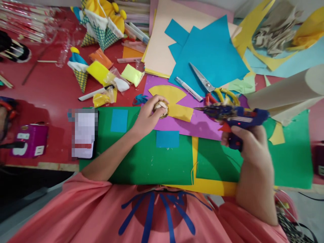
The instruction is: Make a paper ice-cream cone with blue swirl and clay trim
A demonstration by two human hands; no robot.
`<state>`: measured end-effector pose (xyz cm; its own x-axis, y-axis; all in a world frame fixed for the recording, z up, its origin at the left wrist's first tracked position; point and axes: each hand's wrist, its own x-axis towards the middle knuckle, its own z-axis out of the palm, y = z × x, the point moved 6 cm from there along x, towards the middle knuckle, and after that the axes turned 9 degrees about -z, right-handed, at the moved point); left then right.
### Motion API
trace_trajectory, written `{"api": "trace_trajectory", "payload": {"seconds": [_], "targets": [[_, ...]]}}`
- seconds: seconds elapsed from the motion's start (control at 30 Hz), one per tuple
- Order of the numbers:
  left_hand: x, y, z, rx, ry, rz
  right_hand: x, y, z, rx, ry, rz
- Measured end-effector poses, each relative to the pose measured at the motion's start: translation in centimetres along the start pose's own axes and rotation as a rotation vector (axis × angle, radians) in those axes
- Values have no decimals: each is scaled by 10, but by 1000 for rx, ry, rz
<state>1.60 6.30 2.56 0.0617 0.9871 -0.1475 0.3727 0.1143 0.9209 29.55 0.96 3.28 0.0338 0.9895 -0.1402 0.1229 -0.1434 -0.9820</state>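
Your left hand (148, 113) grips a small round piece (163, 109) with a gold-coloured rim, the thumb pressed across its pale centre, above the purple sheet (202, 127). Your right hand (251, 140) is closed around the handle of a dark blue glue gun (244, 118), whose nozzle points left, apart from the round piece. Between the two lies a yellow strip (184, 113); you cannot tell whether its left end touches the round piece or only passes beneath it. A yellow fan-shaped cutout (167, 92) lies just beyond. The purple sheet overlaps a green sheet (141, 165) on the red tabletop (48, 98), with one blue rectangle (167, 139) near your left forearm and another (119, 120) farther left. Beyond the cutout, a marker (189, 89) lies near open-bladed scissors (207, 84) with yellow handles.
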Motion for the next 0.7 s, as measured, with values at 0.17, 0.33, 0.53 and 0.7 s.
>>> {"api": "trace_trajectory", "payload": {"seconds": [0.17,0.33,0.53,0.7], "targets": [[-2,-5,6,-172,-160,-40,-14,8,-92,-10,639,-91],[-4,-12,12,-162,-251,75,-27,36,-143,-152,835,146],[-17,16,7,287,-586,332,-34,50,-153,-366,728,173],[-26,7,17,666,-736,425,-36,40,-163,-899,508,281]]}}
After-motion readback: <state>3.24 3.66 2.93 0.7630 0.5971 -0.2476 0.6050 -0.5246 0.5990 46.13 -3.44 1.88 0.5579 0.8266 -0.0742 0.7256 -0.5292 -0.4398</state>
